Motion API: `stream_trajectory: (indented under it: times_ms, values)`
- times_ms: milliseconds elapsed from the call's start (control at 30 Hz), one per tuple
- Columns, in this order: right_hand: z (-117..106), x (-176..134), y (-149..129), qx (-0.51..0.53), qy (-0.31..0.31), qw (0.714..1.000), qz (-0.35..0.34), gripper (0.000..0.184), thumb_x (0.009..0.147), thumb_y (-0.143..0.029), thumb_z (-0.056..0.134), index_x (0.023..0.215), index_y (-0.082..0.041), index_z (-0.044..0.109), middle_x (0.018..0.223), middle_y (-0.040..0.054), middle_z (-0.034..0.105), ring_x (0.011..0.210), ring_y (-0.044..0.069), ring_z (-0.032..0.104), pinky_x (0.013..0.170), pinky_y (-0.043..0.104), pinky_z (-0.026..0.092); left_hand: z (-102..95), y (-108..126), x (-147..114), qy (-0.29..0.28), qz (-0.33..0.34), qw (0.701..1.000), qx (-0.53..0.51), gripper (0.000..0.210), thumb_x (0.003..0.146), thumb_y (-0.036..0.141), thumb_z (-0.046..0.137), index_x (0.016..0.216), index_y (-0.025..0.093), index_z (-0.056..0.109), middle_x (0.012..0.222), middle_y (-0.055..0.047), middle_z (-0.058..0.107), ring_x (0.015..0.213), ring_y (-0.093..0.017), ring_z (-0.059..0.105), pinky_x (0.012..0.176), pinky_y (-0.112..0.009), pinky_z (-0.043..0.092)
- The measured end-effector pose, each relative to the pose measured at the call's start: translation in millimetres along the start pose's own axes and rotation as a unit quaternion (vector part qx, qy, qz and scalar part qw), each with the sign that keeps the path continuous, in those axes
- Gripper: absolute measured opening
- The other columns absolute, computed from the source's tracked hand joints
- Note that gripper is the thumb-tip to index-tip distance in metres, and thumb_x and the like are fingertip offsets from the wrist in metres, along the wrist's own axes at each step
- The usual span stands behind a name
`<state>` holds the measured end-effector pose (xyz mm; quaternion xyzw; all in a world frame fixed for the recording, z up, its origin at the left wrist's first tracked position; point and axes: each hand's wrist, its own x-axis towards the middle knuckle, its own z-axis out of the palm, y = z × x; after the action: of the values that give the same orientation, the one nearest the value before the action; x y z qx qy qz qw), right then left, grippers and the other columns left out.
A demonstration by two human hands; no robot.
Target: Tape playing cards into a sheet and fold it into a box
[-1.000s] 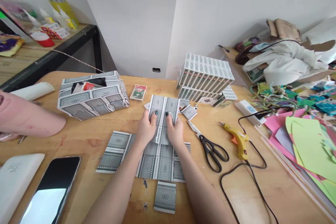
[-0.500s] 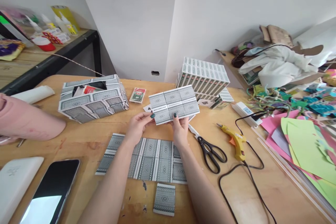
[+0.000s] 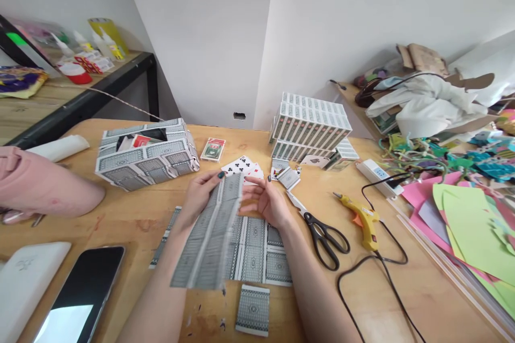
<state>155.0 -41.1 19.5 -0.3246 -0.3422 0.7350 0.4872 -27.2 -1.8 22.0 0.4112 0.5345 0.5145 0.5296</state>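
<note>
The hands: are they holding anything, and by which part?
The left hand holds the card panel by its far left corner; whether the right hand touches it is unclear.

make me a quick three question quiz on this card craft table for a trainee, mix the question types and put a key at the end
1. Which hand holds the raised playing-card panel?
2. True or false: in the picture, the scissors lie to the left of the hot glue gun.
3. The hot glue gun is mostly: a) blue, b) yellow, c) white.

Key: 1. The left hand. 2. True. 3. b.
</note>
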Motion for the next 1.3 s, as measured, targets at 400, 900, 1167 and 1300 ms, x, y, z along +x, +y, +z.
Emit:
stream_trajectory:
  times_ms: [400,900,1167,1300]
  values:
    - [-5,6,6,-0.089,0.158,0.980,-0.087,0.029,0.071,-0.035,0.068,0.093,-0.021,0.056,0.091,0.0011,0.067,0.082,0.018,0.061,0.077,0.031,0.047,20.6,-4,-14,-0.126,-0.052,0.989,0.060,0.043,0.063,0.045,0.071,0.095,0.015,0.068,0.088,-0.007,0.072,0.084,-0.024,0.065,0.072,-0.032,0.049]
    - [-4,6,12,-0.243,0.138,0.948,-0.153,0.031,0.083,-0.043,0.054,0.108,-0.023,0.051,0.118,0.0043,0.058,0.114,0.020,0.049,0.102,0.036,0.036,26.9,-11,-14,-0.085,-0.003,0.994,0.066,0.033,0.066,0.037,0.071,0.091,0.015,0.067,0.095,-0.009,0.072,0.091,-0.025,0.065,0.078,-0.035,0.049]
    - [0,3,9,-0.252,0.138,0.943,-0.165,0.030,0.085,-0.039,0.052,0.111,-0.023,0.050,0.117,0.0042,0.057,0.115,0.020,0.049,0.103,0.037,0.035,29.4,-7,-18,-0.103,0.010,0.991,0.090,0.035,0.070,0.039,0.068,0.095,0.015,0.064,0.101,-0.010,0.070,0.097,-0.026,0.063,0.083,-0.036,0.047]
    - [-1,3,9,-0.258,0.138,0.943,-0.159,0.027,0.083,-0.037,0.054,0.106,-0.024,0.052,0.114,0.0031,0.058,0.113,0.020,0.049,0.102,0.036,0.036,26.5,-9,-19,-0.111,-0.005,0.990,0.083,0.038,0.069,0.040,0.069,0.096,0.015,0.064,0.106,-0.011,0.069,0.101,-0.027,0.061,0.084,-0.037,0.046]
